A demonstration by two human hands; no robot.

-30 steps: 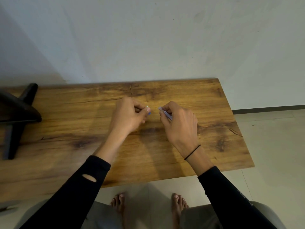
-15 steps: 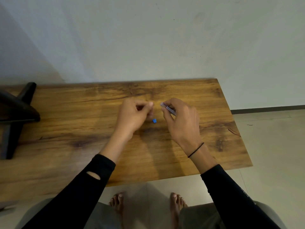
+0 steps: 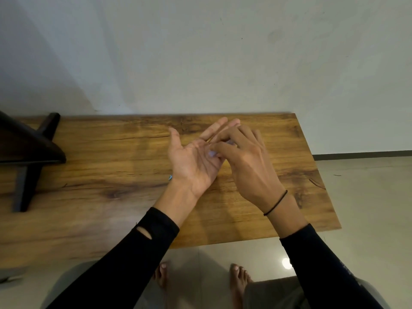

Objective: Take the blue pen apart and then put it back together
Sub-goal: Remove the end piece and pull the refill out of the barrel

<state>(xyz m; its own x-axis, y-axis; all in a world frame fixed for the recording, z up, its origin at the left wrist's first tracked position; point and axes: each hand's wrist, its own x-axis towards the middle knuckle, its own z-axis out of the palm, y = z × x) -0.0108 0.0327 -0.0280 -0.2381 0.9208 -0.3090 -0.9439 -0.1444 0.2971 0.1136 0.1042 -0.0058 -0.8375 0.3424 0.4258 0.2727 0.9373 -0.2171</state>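
Observation:
My left hand [image 3: 191, 161] is turned palm up above the wooden table [image 3: 111, 152], fingers spread and gripping nothing. My right hand [image 3: 247, 166] is closed around the pale blue pen barrel [image 3: 230, 142], most of which is hidden by the fingers. One end of the barrel [image 3: 210, 154] rests against my left palm. A thin line along my left fingers could be the refill; blur keeps me from being sure. A small blue pen piece [image 3: 170, 177] lies on the table just left of my left wrist.
A dark stand with crossed legs [image 3: 29, 152] occupies the table's left end. The table's right edge [image 3: 318, 175] and near edge drop to a tiled floor, where my bare feet show. A wall rises behind the table.
My left hand has let go, turned palm up and spread its fingers. My right hand has brought the barrel's end onto that palm. The small blue piece now lies by my left wrist.

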